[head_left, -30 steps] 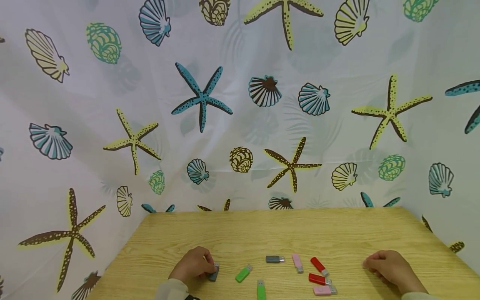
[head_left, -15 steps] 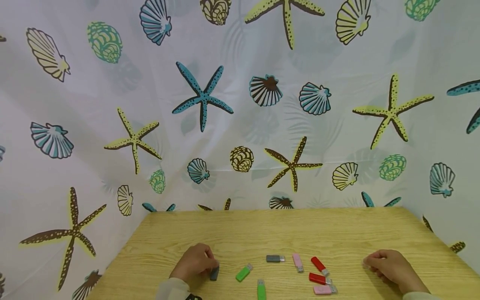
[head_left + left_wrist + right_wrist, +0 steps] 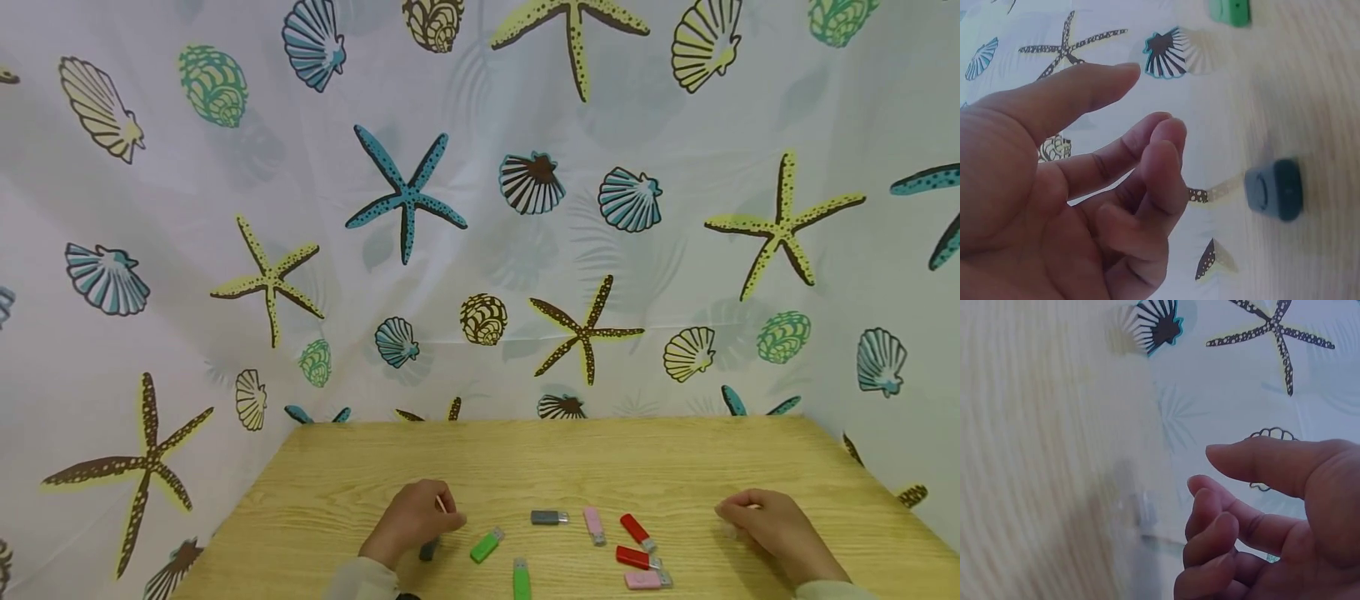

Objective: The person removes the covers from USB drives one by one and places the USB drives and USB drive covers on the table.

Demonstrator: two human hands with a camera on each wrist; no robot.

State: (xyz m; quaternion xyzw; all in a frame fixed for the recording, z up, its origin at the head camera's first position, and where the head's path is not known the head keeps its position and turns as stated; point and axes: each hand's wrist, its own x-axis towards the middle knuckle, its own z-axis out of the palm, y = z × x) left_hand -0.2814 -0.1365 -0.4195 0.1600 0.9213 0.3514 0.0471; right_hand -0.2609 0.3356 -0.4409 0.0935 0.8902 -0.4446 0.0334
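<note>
My left hand [image 3: 420,517] is above the table with a gap between thumb and loosely bent fingers, and nothing between them. Just below it, partly hidden by the hand in the head view, a dark grey USB stick [image 3: 428,548] lies on the wood; its rounded end [image 3: 1274,189] faces the left wrist camera. A green USB stick [image 3: 487,545] lies to the right of that hand. Over on the right, my right hand [image 3: 772,525] has its fingers loosely bent and the thumb apart from them, holding nothing. A small see-through piece [image 3: 1141,507] sits on the table by its fingertips.
Between the hands lie another green USB stick [image 3: 522,578], a grey one [image 3: 550,517], a pink one [image 3: 594,525], two red ones [image 3: 637,531] and a second pink one [image 3: 647,579]. A patterned cloth [image 3: 480,250] hangs behind the wooden table [image 3: 570,458].
My left hand has come off the grey USB stick and moved right and slightly up. The right hand has lifted a little, and the see-through piece now shows below its fingertips.
</note>
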